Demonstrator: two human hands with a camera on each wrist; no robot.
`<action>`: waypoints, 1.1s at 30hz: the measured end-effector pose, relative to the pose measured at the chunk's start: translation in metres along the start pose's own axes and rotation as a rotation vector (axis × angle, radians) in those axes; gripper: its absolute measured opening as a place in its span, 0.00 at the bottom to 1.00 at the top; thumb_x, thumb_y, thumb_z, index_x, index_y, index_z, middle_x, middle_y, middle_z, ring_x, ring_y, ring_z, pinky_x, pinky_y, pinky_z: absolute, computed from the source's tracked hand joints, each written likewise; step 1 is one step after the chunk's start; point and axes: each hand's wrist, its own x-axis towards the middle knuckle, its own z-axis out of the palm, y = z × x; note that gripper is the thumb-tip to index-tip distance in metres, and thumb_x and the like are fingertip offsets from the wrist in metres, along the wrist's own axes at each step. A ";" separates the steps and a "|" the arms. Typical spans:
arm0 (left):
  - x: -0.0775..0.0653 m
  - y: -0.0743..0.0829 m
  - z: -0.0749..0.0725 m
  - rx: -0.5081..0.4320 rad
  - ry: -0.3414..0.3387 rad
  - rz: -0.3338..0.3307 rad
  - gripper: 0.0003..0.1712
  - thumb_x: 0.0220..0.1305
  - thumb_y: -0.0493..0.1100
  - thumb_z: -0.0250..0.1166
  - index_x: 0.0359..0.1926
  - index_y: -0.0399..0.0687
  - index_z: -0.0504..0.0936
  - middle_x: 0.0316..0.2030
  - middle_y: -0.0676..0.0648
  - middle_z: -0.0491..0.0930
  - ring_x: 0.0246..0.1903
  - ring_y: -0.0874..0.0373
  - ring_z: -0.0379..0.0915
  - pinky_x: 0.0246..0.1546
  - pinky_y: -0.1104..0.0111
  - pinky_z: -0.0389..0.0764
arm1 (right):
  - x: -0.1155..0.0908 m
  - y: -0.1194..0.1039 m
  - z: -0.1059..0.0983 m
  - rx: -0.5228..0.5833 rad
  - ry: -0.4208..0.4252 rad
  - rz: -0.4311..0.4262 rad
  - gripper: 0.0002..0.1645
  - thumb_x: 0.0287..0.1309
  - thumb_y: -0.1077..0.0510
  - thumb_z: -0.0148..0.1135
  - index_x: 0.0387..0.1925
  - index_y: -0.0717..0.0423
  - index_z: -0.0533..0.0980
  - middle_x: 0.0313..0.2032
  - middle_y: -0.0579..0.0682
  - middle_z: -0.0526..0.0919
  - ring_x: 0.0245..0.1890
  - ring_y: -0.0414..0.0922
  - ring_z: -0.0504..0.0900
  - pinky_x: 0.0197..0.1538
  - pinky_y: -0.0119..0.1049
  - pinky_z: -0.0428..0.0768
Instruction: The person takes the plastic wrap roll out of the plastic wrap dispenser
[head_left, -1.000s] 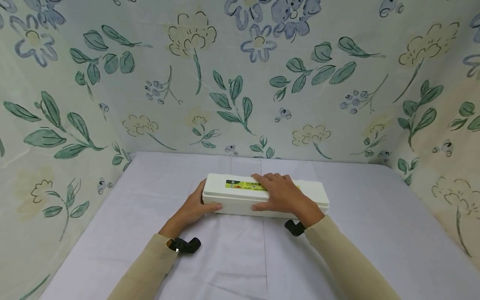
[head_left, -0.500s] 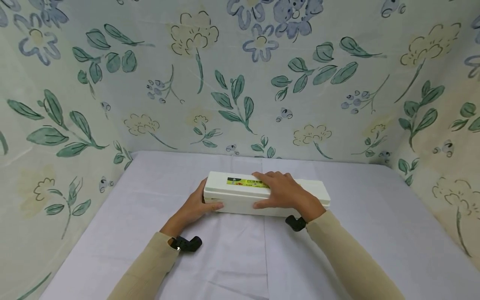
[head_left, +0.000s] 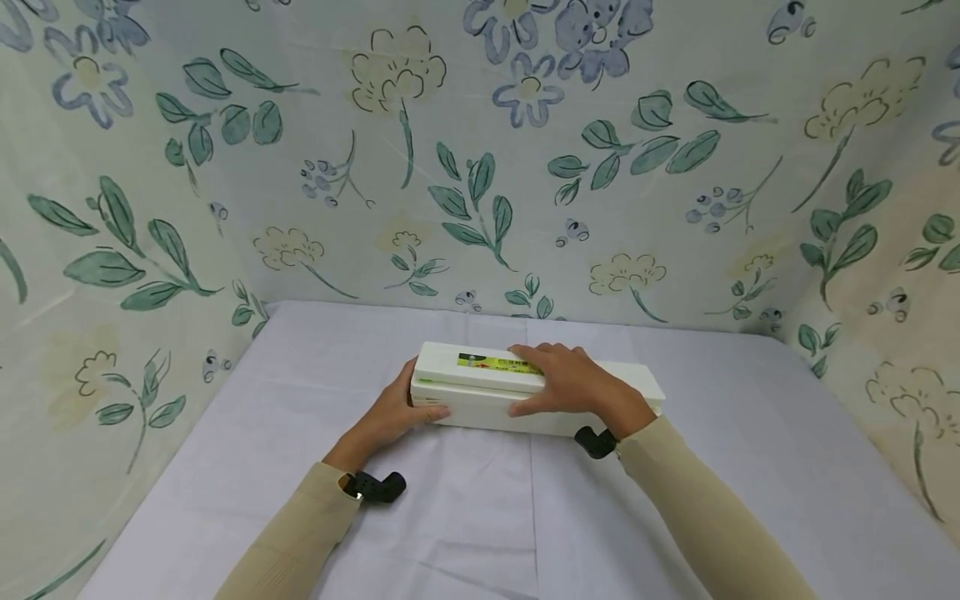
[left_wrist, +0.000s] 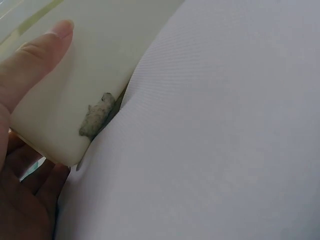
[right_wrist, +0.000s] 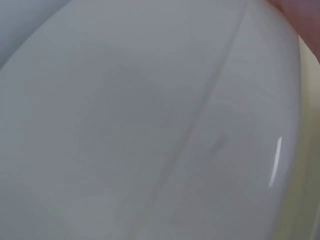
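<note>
Lid [head_left: 468,378] rising at left end, box [head_left: 480,412] opening; right hand [head_left: 566,379] gripping lid, left hand [head_left: 392,412] holding box (both half-curled).

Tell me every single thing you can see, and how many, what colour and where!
Long box: 1, white, on the sheet
Lid: 1, white, on top of the box
Label: 1, yellow-green and black, on the lid, partly covered
Patch: 1, grey, low on the box's side
Sheet: 1, pale, under the box
Flowery cloth: count unclear, pale, behind and at both sides
Wrist cameras: 2, black, one per wrist
Sleeves: 2, beige, on both arms
Left hand: 1, bare, holding the box's left end
Right hand: 1, bare, across the lid
</note>
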 end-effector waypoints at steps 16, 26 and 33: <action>0.000 -0.001 0.001 0.006 0.016 -0.017 0.57 0.38 0.60 0.73 0.65 0.77 0.45 0.55 0.59 0.67 0.53 0.60 0.65 0.54 0.55 0.64 | 0.002 0.002 -0.001 0.028 -0.001 0.008 0.60 0.21 0.16 0.57 0.63 0.29 0.59 0.52 0.41 0.72 0.41 0.41 0.68 0.45 0.44 0.66; 0.001 -0.003 0.001 0.005 0.017 -0.026 0.56 0.37 0.61 0.72 0.64 0.78 0.46 0.53 0.60 0.68 0.52 0.61 0.66 0.54 0.55 0.64 | 0.002 0.002 -0.006 0.056 -0.028 -0.009 0.57 0.24 0.17 0.56 0.63 0.29 0.60 0.45 0.38 0.73 0.39 0.40 0.68 0.41 0.43 0.67; 0.001 -0.002 0.001 0.007 0.012 -0.019 0.56 0.38 0.61 0.72 0.64 0.78 0.46 0.54 0.60 0.67 0.53 0.60 0.65 0.54 0.55 0.64 | 0.003 0.002 -0.005 0.054 -0.030 -0.008 0.58 0.24 0.17 0.57 0.63 0.30 0.59 0.44 0.38 0.72 0.39 0.40 0.68 0.42 0.43 0.66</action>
